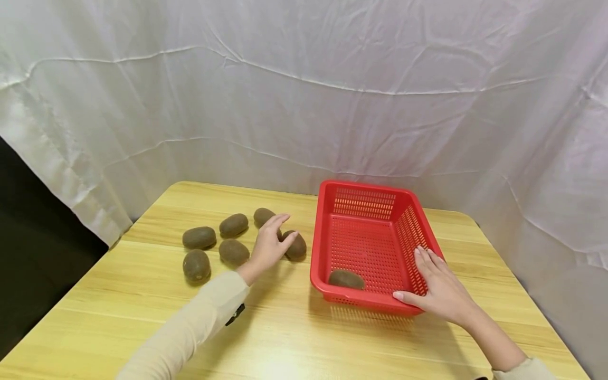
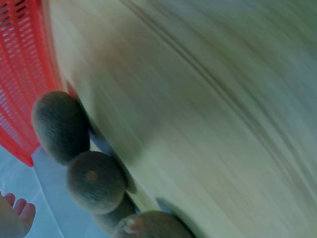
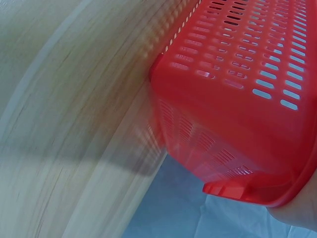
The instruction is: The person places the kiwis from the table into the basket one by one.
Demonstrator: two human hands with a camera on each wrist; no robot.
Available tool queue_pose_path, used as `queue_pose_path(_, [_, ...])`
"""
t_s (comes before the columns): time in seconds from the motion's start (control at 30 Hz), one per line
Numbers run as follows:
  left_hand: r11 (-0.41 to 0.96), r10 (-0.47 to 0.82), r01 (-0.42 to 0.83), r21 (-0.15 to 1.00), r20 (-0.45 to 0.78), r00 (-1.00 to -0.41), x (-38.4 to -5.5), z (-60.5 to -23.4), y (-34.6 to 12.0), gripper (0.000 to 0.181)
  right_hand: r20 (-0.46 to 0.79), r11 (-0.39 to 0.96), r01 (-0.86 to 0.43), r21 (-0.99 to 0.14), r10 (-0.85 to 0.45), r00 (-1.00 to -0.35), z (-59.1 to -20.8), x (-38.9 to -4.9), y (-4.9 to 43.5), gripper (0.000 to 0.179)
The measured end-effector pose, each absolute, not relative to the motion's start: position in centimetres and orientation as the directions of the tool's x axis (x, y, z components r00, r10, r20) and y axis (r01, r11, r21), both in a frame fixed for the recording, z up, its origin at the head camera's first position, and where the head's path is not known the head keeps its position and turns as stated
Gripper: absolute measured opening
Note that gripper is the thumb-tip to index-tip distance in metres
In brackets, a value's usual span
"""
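My left hand [image 1: 269, 244] is over the brown, fuzzy kiwis on the table, fingers parted and nothing held. Nearest to it are a kiwi [image 1: 295, 247] beside its thumb and another kiwi [image 1: 264, 216] behind its fingers. In the left wrist view the hand [image 2: 15, 218] shows at the lower left, apart from a row of kiwis [image 2: 62, 126]. A red plastic basket [image 1: 323, 237] stands to the right, with one kiwi [image 1: 347, 279] lying inside near its front wall. My right hand [image 1: 442, 287] rests on the basket's near right corner, fingers extended over the side rim, thumb on the front rim.
Several more kiwis [image 1: 199, 238] lie in a loose group at the left of the wooden table [image 1: 285, 327]. A pale cloth [image 1: 266, 105] hangs behind the table and along its right side. The basket's perforated wall [image 3: 223, 114] fills much of the right wrist view.
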State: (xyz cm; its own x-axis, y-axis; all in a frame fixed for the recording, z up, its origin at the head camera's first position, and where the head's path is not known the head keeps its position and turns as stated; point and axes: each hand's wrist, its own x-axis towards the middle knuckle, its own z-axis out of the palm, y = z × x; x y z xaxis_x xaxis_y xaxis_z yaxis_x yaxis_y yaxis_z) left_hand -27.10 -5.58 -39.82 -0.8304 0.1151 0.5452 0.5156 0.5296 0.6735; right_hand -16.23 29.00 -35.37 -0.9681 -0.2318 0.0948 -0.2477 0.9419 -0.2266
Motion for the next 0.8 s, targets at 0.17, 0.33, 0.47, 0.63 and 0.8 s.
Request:
queue_pose_path(0.17, [0.561, 0.126, 0.469, 0.683, 0.489, -0.863, -27.2, -40.2, -6.2, 0.044, 0.092, 0.942, -0.244, -0.23, -0.229, -0.969, -35.4, -16.2, 29.0, 0.107])
queue_pose_path(0.33, [0.587, 0.134, 0.429, 0.687, 0.441, -0.888, -27.1, -40.7, -6.6, 0.05, 0.09, 0.943, -0.241, -0.23, -0.226, -0.97, -35.4, -16.2, 29.0, 0.106])
queue_pose_path(0.47, [0.6, 0.126, 0.395, 0.695, 0.406, -0.905, -27.0, -41.2, -6.9, 0.061, 0.091, 0.943, -0.241, -0.228, -0.226, -0.97, -35.3, -16.2, 29.0, 0.106])
queue_pose_path(0.63, [0.618, 0.111, 0.359, 0.699, 0.375, -0.92, -27.0, -41.9, -7.2, 0.067, 0.09, 0.944, -0.24, -0.228, -0.225, -0.97, -35.3, -16.2, 29.0, 0.107])
queue_pose_path(0.8, [0.665, 0.09, 0.289, 0.688, 0.311, -0.946, -26.9, -42.7, -7.4, 0.073, 0.092, 0.942, -0.245, -0.229, -0.229, -0.969, -35.4, -16.2, 29.0, 0.107])
